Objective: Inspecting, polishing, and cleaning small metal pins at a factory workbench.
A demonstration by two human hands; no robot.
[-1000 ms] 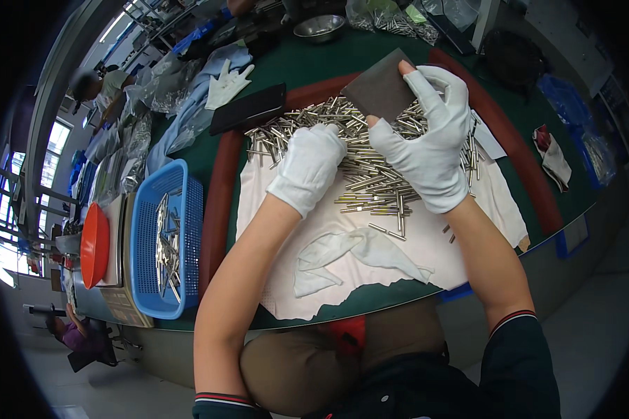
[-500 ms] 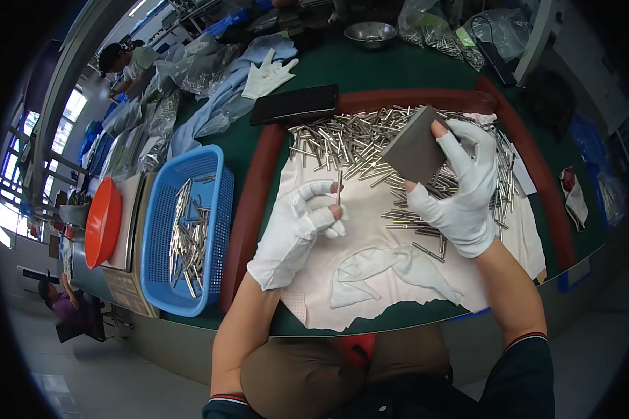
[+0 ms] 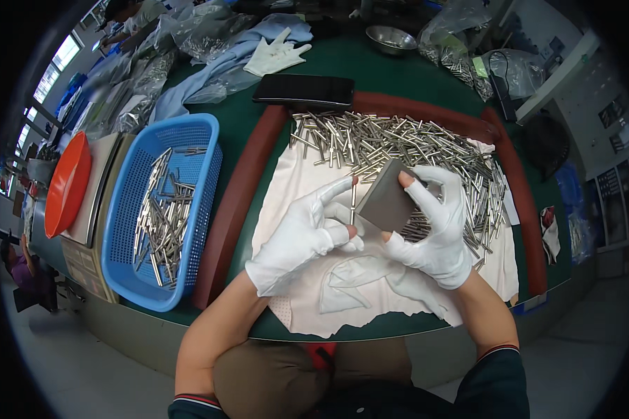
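Currently pinching one steel pin upright next to a grey block, with the loose pile crowding in behind.

Left hand (image 3: 302, 237) is gripping a single thin metal pin (image 3: 353, 201) between thumb and forefinger, holding it near vertical just beside the grey sanding block (image 3: 386, 204). Right hand (image 3: 433, 227) is clamping that block between thumb and fingers, tilted up off the white cloth (image 3: 293, 174). Risks as I'm seeing it: the cotton glove is giving a slick hold on a smooth pin, so it's likely to slip and drop into the pile of metal pins (image 3: 412, 143), mixing it back in. Bare fingertips are poking out of the cut right glove, close to the block's face, so abrasion is possible. Blue basket (image 3: 206, 174) of finished-looking pins is sitting well apart to the left, over the raised red-brown rim (image 3: 241, 195), so a careless toss could be catching that edge.
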